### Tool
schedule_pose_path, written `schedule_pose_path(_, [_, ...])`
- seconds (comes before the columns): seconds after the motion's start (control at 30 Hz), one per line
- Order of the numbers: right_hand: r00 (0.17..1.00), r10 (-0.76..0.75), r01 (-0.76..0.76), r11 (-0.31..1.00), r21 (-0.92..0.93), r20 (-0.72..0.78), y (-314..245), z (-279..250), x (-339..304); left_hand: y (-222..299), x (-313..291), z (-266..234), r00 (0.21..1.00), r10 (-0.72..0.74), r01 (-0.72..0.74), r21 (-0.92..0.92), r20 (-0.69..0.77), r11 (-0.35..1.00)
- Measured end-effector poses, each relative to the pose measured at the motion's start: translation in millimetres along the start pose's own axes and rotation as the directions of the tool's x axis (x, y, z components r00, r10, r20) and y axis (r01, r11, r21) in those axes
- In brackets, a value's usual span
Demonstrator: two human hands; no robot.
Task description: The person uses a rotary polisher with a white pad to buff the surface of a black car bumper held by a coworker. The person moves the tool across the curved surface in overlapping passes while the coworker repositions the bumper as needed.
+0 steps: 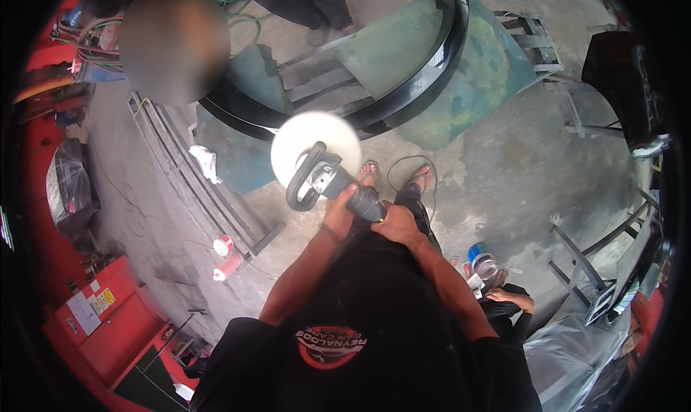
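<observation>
Both hands on the polisher (pixel 327 178).
Left hand (pixel 342 209) and right hand (pixel 396 225) wrapped tight round its body; looks heavy, pad soft.

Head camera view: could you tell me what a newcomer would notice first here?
The eye lands on the round white pad of a power polisher at centre, gripped by the left hand and right hand. Just beyond it, a curved glossy black panel rests on stands.

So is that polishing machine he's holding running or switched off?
Cannot tell. The round white pad on the polisher looks smooth, but one picture cannot show spin. Both hands, left and right, grip its body, off the black curved panel.
</observation>
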State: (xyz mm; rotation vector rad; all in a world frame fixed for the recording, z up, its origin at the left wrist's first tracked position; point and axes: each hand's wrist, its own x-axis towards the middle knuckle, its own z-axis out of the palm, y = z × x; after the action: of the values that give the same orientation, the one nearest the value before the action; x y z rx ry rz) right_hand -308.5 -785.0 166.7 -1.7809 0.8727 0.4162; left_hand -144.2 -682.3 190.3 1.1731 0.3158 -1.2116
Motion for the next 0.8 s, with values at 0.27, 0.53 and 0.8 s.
schedule_pose_path(0.27, [0.979,0.050,-0.016,0.985,0.171,-0.200,31,-21,-7,-33,54,22,0.993,-0.028,0.016,0.097,0.115,0.995])
schedule_pose_path(0.53, [0.944,0.189,-0.090,0.936,0.340,-0.270,49,-75,-12,-36,82,109,0.994,-0.075,0.045,0.334,0.075,0.942])
schedule_pose_path(0.8, [0.931,0.249,-0.136,0.914,0.382,-0.267,98,-131,2,-52,122,200,0.998,-0.010,-0.017,0.443,0.059,0.896])
